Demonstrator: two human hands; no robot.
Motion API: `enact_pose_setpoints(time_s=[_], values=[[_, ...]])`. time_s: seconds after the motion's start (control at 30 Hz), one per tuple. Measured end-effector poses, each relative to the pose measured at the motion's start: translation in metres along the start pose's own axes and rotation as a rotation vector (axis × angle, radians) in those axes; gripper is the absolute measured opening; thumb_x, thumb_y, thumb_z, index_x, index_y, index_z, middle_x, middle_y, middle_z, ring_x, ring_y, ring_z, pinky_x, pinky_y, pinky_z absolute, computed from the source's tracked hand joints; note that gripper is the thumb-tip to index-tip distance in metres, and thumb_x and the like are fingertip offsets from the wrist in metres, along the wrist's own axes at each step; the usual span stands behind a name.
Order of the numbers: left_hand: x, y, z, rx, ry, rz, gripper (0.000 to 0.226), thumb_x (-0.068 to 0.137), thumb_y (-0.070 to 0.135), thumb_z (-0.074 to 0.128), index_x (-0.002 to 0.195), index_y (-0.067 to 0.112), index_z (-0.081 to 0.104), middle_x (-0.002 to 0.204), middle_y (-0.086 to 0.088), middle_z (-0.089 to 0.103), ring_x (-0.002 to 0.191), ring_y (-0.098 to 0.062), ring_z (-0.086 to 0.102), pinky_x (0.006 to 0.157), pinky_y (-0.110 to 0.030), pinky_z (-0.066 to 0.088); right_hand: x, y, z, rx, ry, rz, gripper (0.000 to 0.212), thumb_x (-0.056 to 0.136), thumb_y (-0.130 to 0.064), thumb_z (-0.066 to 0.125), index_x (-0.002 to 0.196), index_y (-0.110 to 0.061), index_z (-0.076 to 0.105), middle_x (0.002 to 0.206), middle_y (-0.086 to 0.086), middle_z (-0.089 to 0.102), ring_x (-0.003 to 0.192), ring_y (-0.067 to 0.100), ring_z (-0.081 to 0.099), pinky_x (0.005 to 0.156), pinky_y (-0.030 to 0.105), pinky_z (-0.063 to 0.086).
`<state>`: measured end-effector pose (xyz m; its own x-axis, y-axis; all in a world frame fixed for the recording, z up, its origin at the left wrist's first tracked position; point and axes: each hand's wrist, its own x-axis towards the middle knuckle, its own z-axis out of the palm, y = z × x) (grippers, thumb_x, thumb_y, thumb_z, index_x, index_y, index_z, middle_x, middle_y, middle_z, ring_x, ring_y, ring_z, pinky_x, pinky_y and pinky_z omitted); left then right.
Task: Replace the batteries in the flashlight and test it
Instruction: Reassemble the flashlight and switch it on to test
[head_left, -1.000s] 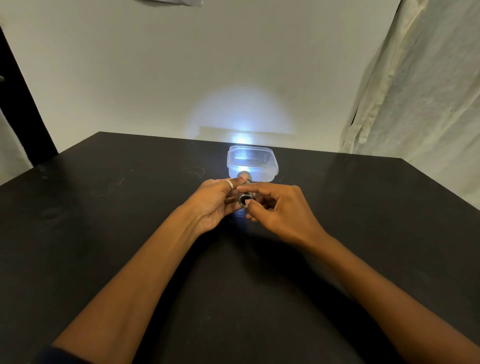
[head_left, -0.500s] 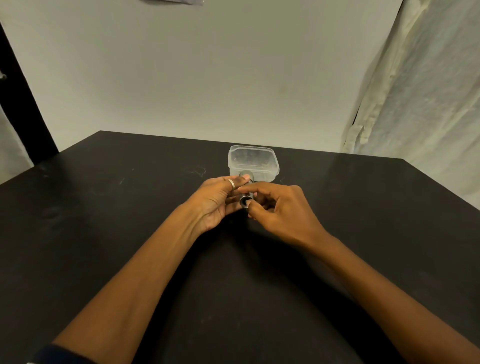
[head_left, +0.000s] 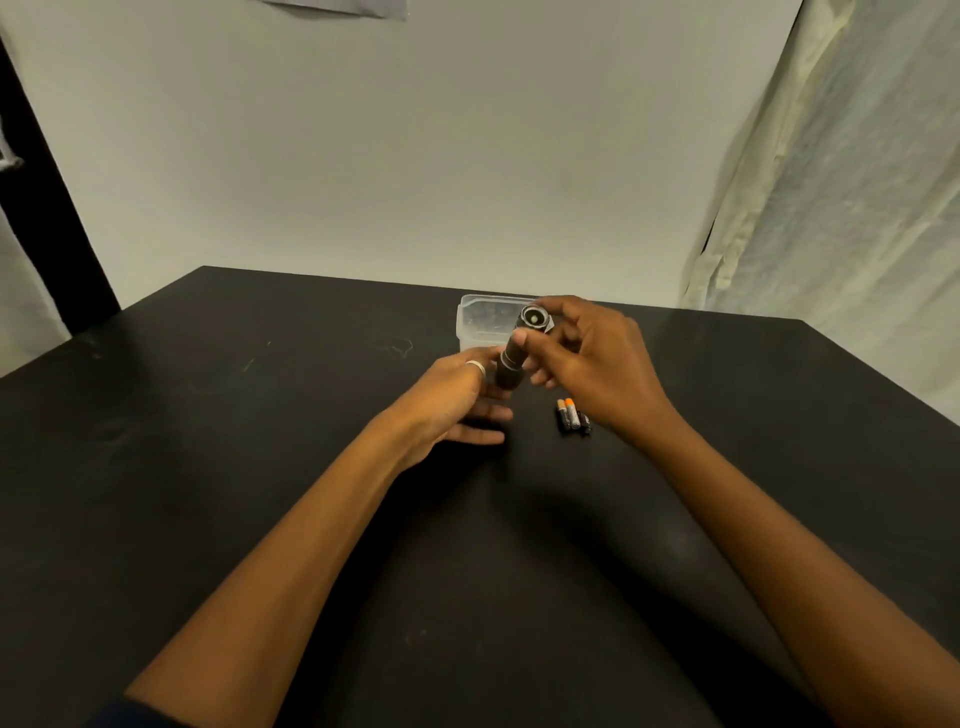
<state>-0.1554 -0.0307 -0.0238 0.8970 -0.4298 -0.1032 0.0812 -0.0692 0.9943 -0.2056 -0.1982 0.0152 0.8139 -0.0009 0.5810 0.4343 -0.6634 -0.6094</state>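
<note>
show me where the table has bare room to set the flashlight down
Bare room: the table left of the left hand, and its right side beyond the right hand. Crowded: the middle, with the flashlight, batteries and clear plastic container.

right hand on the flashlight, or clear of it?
Touching. Head view: right hand fingers wrap the flashlight near its head.

Clear plastic tub (head_left: 470, 325), black table (head_left: 208, 415)
</note>
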Motion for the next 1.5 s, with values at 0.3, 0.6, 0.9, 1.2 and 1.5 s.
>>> enact_pose_setpoints(time_s=[0.3, 0.6, 0.9, 1.2, 1.5], values=[[0.0, -0.007, -0.005, 0.436, 0.16, 0.373, 0.024, 0.089, 0.038, 0.075, 0.112, 0.035, 0.07, 0.103, 0.012, 0.074, 0.098, -0.002, 0.066, 0.084, -0.02, 0.048, 0.025, -0.015, 0.015, 0.167, 0.045, 0.158, 0.03, 0.093, -0.04, 0.072, 0.113, -0.018, 0.069, 0.063, -0.003, 0.073, 0.052, 0.005, 0.068, 0.055, 0.016, 0.05], [0.004, -0.012, -0.029, 0.515, 0.4, 0.473, 0.041, 0.089, 0.019, 0.078, 0.127, 0.016, 0.064, 0.112, 0.0, 0.074, 0.1, -0.012, 0.07, 0.089, -0.033, 0.059, 0.027, -0.017, 0.052, -0.047, -0.053, 0.187, 0.034, 0.092, -0.039, 0.071, 0.119, -0.019, 0.072, 0.101, -0.006, 0.074, 0.086, 0.004, 0.068, 0.076, 0.017, 0.052], [0.021, -0.011, -0.072, 0.587, 0.562, 0.432, 0.036, 0.086, 0.003, 0.071, 0.12, 0.015, 0.073, 0.103, -0.004, 0.077, 0.092, -0.017, 0.071, 0.085, -0.033, 0.056, 0.053, -0.024, 0.109, -0.111, -0.2, 0.283, 0.021, 0.095, -0.025, 0.063, 0.106, -0.009, 0.071, 0.101, 0.01, 0.075, 0.097, 0.028, 0.07, 0.084, 0.04, 0.055], [0.066, -0.015, -0.128, 0.679, 0.591, 0.341, 0.025, 0.093, 0.008, 0.056, 0.096, 0.021, 0.077, 0.078, 0.001, 0.072, 0.077, -0.019, 0.069, 0.065, -0.036, 0.055, 0.098, -0.026, 0.174, -0.107, -0.232, 0.406, 0.023, 0.098, -0.026, 0.056, 0.111, -0.008, 0.063, 0.112, 0.013, 0.069, 0.103, 0.032, 0.066, 0.075, 0.034, 0.043], [0.151, -0.006, -0.168, 0.719, 0.587, 0.288, 0.036, 0.089, 0.006, 0.051, 0.056, 0.021, 0.051, 0.061, 0.002, 0.058, 0.056, -0.018, 0.049, 0.051, -0.027, 0.036, 0.165, 0.009, 0.217, -0.043, -0.155, 0.5, 0.021, 0.097, -0.021, 0.053, 0.115, -0.009, 0.057, 0.113, 0.01, 0.064, 0.089, 0.025, 0.059, 0.071, 0.03, 0.042]])
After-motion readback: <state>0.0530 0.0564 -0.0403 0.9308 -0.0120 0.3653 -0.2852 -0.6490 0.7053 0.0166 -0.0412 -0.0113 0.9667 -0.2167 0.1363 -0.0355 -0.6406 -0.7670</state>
